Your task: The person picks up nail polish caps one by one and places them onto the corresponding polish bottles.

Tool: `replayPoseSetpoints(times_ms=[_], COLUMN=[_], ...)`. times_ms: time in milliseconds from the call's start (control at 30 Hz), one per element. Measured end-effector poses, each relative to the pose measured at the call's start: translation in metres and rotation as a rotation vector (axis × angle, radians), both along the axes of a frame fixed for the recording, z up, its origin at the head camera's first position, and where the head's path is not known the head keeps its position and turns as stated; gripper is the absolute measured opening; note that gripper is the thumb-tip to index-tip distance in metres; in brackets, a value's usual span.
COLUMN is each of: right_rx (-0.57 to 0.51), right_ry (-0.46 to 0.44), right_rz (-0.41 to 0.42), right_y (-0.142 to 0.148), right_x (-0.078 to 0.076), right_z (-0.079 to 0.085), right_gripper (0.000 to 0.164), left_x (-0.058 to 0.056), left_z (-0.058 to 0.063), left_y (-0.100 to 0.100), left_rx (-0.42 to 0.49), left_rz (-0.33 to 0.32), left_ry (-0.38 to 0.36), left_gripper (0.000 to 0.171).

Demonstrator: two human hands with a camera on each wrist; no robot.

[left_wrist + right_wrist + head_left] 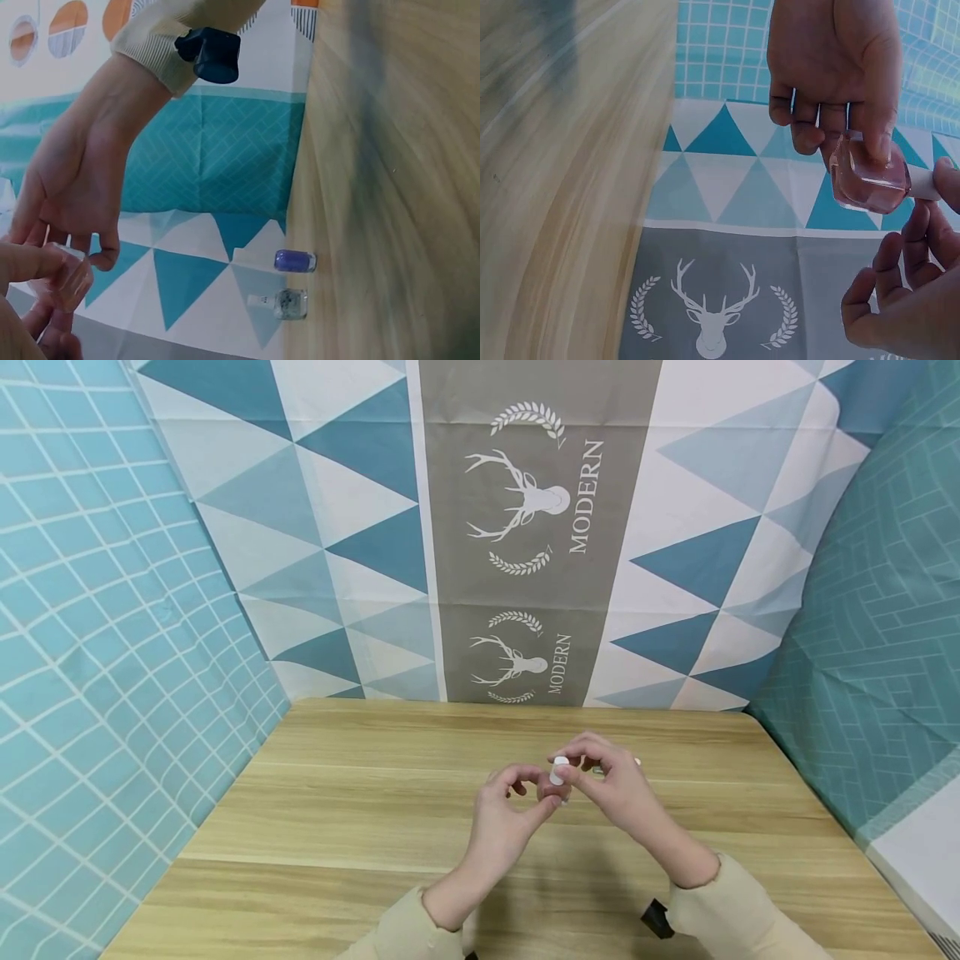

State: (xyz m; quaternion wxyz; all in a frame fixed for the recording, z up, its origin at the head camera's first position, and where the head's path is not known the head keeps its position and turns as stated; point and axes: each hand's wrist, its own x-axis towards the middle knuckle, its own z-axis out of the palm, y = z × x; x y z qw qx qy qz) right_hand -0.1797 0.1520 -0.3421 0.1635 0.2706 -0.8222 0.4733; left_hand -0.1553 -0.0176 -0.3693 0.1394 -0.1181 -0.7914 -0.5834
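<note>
A pink nail polish bottle (870,176) with a white cap (559,769) is held above the table between both hands. My left hand (504,814) grips the glass body between thumb and fingers. From the other side, my right hand (611,785) pinches the white cap between thumb and index finger. In the right wrist view the cap meets the bottle's neck, and the bottle lies tilted on its side in that picture. Whether the cap is loose cannot be told. In the left wrist view, fingers hide part of the bottle.
On the wooden table (337,810) stand a purple nail polish bottle (295,261) and a clear, speckled one (289,304) with a white cap. The right hand mostly hides them in the head view. Patterned cloth (360,527) hangs behind the table and along its sides.
</note>
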Motion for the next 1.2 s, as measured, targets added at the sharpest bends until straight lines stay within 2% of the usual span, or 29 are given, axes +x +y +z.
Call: replayPoseSetpoints(times_ms=[100,233,400,533,767,900,1200], right_rx=[-0.023,-0.031,-0.024,-0.022,-0.006,-0.003,-0.023], right_ry=[-0.022,-0.030,-0.027,-0.036,-0.064,-0.070,-0.124], right_rz=[0.024,0.002,-0.039,-0.081,-0.178,-0.214,-0.301], right_y=[0.004,0.012,0.027,0.042,0.067,0.080,0.101], right_x=[0.000,0.000,-0.002,-0.004,-0.011,-0.017,-0.031], right_z=[0.004,0.013,0.021,0.026,0.029,0.027,0.014], right_gripper=[0.011,0.011,0.013,0.013,0.017,0.022,0.030], left_x=[-0.001,-0.001,-0.003,-0.005,-0.009,-0.013,-0.025], left_z=[0.002,0.005,0.011,0.017,0.021,0.019,0.007], left_y=[0.000,-0.003,-0.012,-0.020,-0.036,-0.046,-0.068], left_rx=[-0.013,-0.020,-0.040,-0.062,-0.104,-0.125,-0.206], left_rz=[-0.052,-0.129,-0.175,-0.176,-0.155,-0.145,-0.069], left_ry=[0.008,0.000,0.051,0.105,0.137,0.161,0.199], left_gripper=[0.037,0.050,0.052,0.049,0.043,0.042,0.041])
